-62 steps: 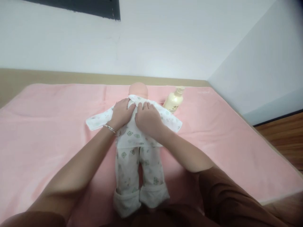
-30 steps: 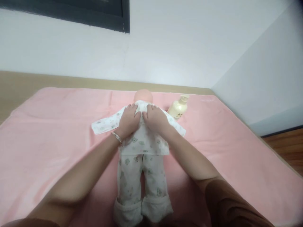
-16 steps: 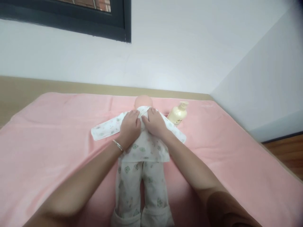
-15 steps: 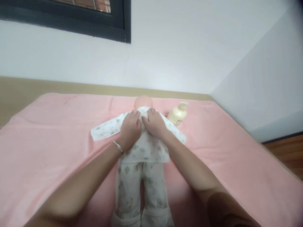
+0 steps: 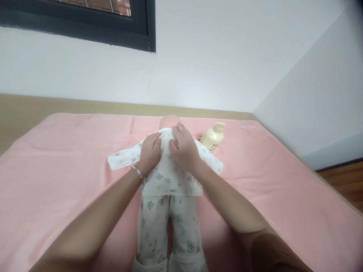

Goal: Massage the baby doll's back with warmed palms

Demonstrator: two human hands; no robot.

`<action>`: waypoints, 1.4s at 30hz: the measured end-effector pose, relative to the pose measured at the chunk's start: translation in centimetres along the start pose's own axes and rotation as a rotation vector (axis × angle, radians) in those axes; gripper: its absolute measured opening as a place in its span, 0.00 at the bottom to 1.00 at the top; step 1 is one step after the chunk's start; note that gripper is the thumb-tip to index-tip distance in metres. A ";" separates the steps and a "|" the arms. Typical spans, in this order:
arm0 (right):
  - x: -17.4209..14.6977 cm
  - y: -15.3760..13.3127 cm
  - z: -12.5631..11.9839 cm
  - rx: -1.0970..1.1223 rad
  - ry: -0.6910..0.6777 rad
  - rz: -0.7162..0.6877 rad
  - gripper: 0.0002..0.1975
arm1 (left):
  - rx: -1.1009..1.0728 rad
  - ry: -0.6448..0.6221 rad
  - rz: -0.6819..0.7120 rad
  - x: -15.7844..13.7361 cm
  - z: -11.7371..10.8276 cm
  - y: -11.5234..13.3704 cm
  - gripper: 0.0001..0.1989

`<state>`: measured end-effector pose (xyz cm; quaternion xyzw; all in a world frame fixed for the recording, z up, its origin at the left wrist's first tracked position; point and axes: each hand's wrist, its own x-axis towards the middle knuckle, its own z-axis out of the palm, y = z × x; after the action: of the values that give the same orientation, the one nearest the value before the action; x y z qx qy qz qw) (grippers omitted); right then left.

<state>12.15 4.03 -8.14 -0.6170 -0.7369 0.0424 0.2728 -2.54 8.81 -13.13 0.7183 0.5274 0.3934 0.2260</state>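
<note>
A baby doll (image 5: 169, 121) lies lengthwise on a pink blanket (image 5: 56, 166), head far from me, dressed in a white printed shirt (image 5: 167, 177) and matching trousers (image 5: 167, 226). My left hand (image 5: 149, 152), with a bracelet at the wrist, rests on the shirt at the doll's left shoulder. My right hand (image 5: 184, 150) lies flat on the upper shirt near the collar, fingers reaching to the doll's neck. Both hands press on the cloth; whether they pinch it is hidden. The shirt's sleeves spread out to both sides.
A cream pump bottle (image 5: 213, 136) lies on the blanket just right of the doll's head. A wooden ledge (image 5: 70, 105) and white wall run behind. A dark window frame (image 5: 113, 34) is at top left. Wooden floor (image 5: 343, 185) shows at right.
My hands have slid over the shirt's upper part: the left moved outward toward the shoulder, the right reached further up to the collar. The camera tilted up slightly.
</note>
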 end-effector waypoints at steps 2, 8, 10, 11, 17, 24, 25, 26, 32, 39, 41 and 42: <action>0.1 0.3 1.2 -0.031 -0.039 -0.026 0.27 | 0.003 -0.002 0.001 0.0 0.0 0.0 0.26; -0.1 0.1 -0.3 0.044 0.052 -0.024 0.27 | 0.003 -0.007 -0.014 0.0 -0.1 0.0 0.25; -0.3 -0.1 -0.6 0.058 0.111 -0.022 0.28 | 0.006 -0.010 -0.019 0.0 -0.1 0.1 0.26; -0.4 -0.1 -0.3 0.052 0.114 -0.037 0.28 | 0.007 -0.015 -0.017 0.0 -0.1 0.1 0.26; -0.4 0.2 1.5 -0.029 -0.061 -0.100 0.25 | 0.031 -0.027 -0.009 0.2 0.0 0.2 0.25; -0.3 0.0 -0.6 0.060 0.073 -0.042 0.29 | 0.023 -0.022 -0.042 0.0 -0.1 0.5 0.26; -0.4 -0.1 -0.2 0.049 0.072 -0.050 0.29 | 0.018 -0.019 -0.036 0.0 0.0 0.5 0.26; -0.4 -0.1 0.3 0.032 0.055 -0.063 0.28 | 0.012 -0.019 -0.026 0.0 0.0 0.4 0.25; -0.3 0.2 1.0 -0.019 -0.086 -0.101 0.25 | -0.009 -0.029 0.002 0.0 -0.1 0.3 0.25; -0.4 0.0 -0.5 0.064 0.113 -0.053 0.28 | 0.012 -0.011 -0.030 0.0 0.1 0.5 0.25; -0.6 -0.1 0.7 0.034 0.065 -0.079 0.27 | -0.004 -0.004 -0.019 0.0 0.0 0.5 0.24; -0.7 -0.1 1.2 0.018 0.026 -0.096 0.26 | -0.014 -0.003 -0.009 0.0 0.0 0.5 0.24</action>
<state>11.55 3.64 -9.34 -0.5792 -0.7616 0.0278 0.2893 -2.23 8.60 -12.77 0.7148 0.5275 0.3952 0.2336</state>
